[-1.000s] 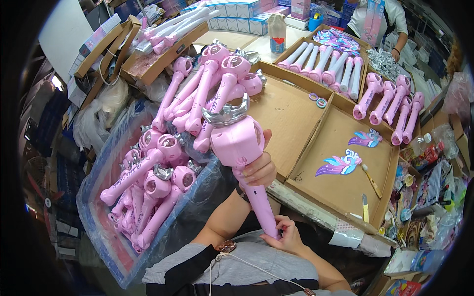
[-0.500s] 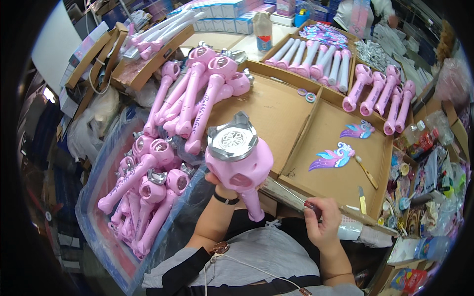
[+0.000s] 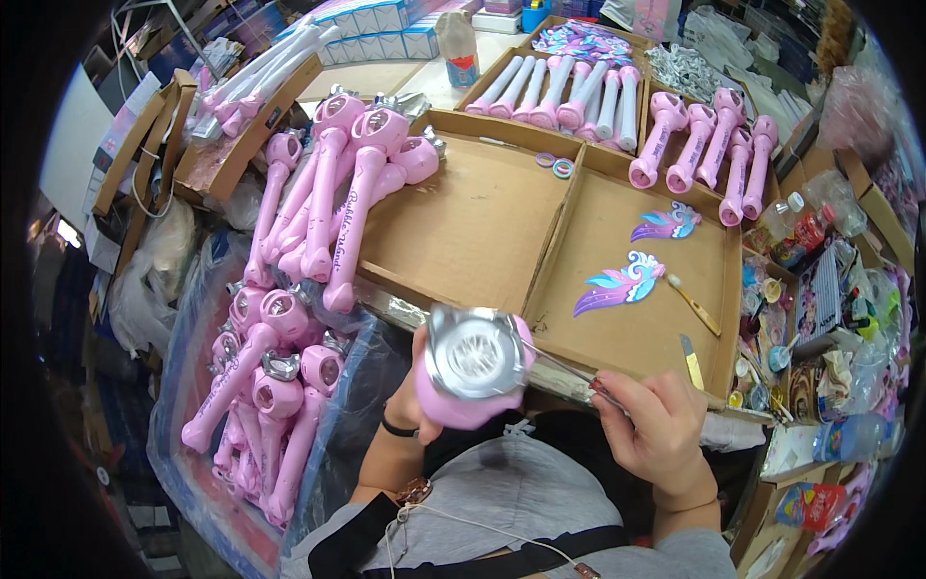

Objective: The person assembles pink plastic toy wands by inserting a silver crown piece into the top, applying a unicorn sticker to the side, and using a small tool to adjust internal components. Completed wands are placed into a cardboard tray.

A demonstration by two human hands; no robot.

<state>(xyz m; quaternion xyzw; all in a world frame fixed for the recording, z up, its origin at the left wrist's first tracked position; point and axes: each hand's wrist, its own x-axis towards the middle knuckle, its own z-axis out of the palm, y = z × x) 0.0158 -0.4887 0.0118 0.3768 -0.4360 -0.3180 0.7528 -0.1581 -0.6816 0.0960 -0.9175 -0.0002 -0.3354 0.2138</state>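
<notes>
My left hand (image 3: 407, 403) is closed round the head of a pink toy wand (image 3: 461, 409), which has a silver crown-shaped cap (image 3: 475, 355) tilted up toward me. The wand's handle is hidden beneath its head. In my right hand (image 3: 661, 425) is a thin screwdriver (image 3: 600, 387) with a dark red handle, gripped between thumb and fingers. Its shaft points left to the right edge of the silver cap; whether the tip touches cannot be made out. Similar pink wands (image 3: 338, 193) are heaped to the left, and more lie in a plastic-lined bin (image 3: 362, 362).
A divided cardboard tray (image 3: 463, 212) lies ahead, with two purple-blue wing pieces (image 3: 622, 285), a small brush (image 3: 696, 307) and a utility knife (image 3: 692, 362) in its right part. Pink wands (image 3: 719, 145) rest on its far right edge. A bottle (image 3: 457, 48) stands behind.
The wand's head has come down and tipped, so the silver cap faces me more. My right hand has risen, bringing the screwdriver's shaft up to the cap. The whole view has shifted slightly.
</notes>
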